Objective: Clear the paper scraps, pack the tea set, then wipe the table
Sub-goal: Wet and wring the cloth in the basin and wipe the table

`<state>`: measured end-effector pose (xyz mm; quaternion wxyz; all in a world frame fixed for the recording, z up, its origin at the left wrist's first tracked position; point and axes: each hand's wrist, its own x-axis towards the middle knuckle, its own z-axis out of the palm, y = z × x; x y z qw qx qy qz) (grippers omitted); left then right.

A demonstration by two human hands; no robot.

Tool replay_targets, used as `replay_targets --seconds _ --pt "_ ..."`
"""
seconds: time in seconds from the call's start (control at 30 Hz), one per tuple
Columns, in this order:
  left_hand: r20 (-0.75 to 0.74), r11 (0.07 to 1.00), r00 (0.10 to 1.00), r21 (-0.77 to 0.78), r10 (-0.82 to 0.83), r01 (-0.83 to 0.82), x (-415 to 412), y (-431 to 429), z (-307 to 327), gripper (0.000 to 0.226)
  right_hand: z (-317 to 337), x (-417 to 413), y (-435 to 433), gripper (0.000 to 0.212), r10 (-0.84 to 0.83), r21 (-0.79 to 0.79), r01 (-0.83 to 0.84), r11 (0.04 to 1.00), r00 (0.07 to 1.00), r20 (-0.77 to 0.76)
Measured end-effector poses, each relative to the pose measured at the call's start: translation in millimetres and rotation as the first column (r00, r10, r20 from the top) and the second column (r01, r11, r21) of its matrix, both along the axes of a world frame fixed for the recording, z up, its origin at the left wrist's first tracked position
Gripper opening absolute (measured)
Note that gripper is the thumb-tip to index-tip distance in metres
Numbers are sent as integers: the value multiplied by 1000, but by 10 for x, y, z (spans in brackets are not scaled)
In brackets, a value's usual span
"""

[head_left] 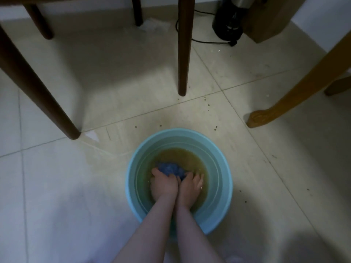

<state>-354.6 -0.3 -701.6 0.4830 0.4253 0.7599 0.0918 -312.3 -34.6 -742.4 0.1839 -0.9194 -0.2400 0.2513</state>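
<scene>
**A:** Dim tiled floor [57,196] here. Nearest us, the left hand [164,185] and right hand [190,185] sit side by side in the blue basin [230,186], fingers [156,170] curled round the blue cloth [169,168].

**B:** So the cloth is under the water, bunched just beyond the knuckles. That water [190,155] looks murky yellow-brown. I'd guess a cloth rinsed in it leaves streaks on the tabletop, which isn't in view.

**A:** Likely. Wringing is the other worry: if the cloth is lifted past the rim, it drips onto the tiles.

**B:** There's a wet patch [98,149] just left of the basin, a slip risk I'd say.

**A:** And a white paper scrap [92,135] lies beside the foot of the near dark chair leg [38,92], close to that wet. If it gets soaked, it could tear and stick when picked up.

**B:** Dark specks [209,105] are scattered between the basin and the middle chair leg [183,54]. Water would smear them.

**A:** The light wooden leg [284,99] stands to the right, well apart.

**B:** Farthest back are a black cord [205,41] and a black appliance [228,21] on the floor. A tipped basin might send water that way.
</scene>
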Motion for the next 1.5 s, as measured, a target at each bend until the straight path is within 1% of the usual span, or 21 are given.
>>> replay_targets --seconds 0.07,0.17,0.23,0.33,0.4,0.47,0.53,0.63,0.7,0.73,0.8,0.87,0.93,0.97,1.0,1.07,1.1,1.17,1.33,1.43,1.5 --pt "99 992 989 -65 114 -108 30 13 -25 38 152 -27 -2 13 -131 144 156 977 976 -172" --pt "226 983 957 -39 181 -177 -79 -27 -110 22 345 31 -28 9 -176 279 252 927 947 -269" --pt "252 980 954 76 159 -184 -168 -88 -97 15 417 132 -25 6 -165 356 275 893 936 -310" --pt "245 944 968 305 52 -128 -231 -96 15 29 454 265 55 5 -157 413 296 862 928 -338" --pt "188 924 982 374 5 -76 -228 -24 75 33 443 311 121 5 -175 402 313 861 923 -342" --pt "104 925 994 380 -17 -23 -245 51 50 34 384 341 148 9 -186 356 299 885 930 -318" --pt "64 941 997 337 -36 12 -291 83 -16 37 289 346 107 28 -149 293 211 933 964 -221" --pt "23 969 993 223 -118 110 -313 46 -109 33 176 260 0 56 20 -20 -18 1000 996 83" --pt "-44 972 986 163 -163 168 -295 4 -150 31 172 151 -19 57 119 -192 -94 977 986 119" --pt "-51 977 986 138 -157 163 -283 -21 -147 31 172 99 -7 52 125 -205 -105 973 988 88" --pt "-9 991 995 95 -97 98 -265 -52 -132 27 132 23 43 35 4 -41 -9 999 993 -121" --pt "72 999 997 40 0 -3 -258 -34 -129 28 153 -45 51 20 -104 184 205 961 888 -448" --pt "156 992 981 -53 117 -110 -266 -2 -100 38 244 -119 27 12 -125 296 335 895 824 -553" --pt "245 978 950 -121 194 -168 -268 0 -67 42 296 -159 24 15 -114 341 349 873 826 -552" --pt "386 953 877 -212 286 -218 -265 -12 -27 43 361 -206 26 21 -89 387 345 855 833 -546" --pt "618 901 666 -373 418 -220 -266 -47 68 43 465 -286 48 33 -8 462 245 852 889 -458" --pt "684 886 573 -419 451 -196 -266 -45 77 43 498 -311 55 37 25 479 179 859 921 -389" --pt "721 886 530 -438 447 -151 -267 -40 94 40 484 -301 81 40 37 476 114 872 954 -296" --pt "618 903 684 -405 388 -146 -201 -49 136 31 388 -161 166 29 -108 432 237 870 947 -301" --pt "547 932 761 -289 350 -221 -122 -5 107 38 392 -71 187 34 -145 369 193 909 977 -154" --pt "440 962 856 -144 271 -230 -87 38 46 30 395 -8 179 34 -113 319 113 941 993 -19"
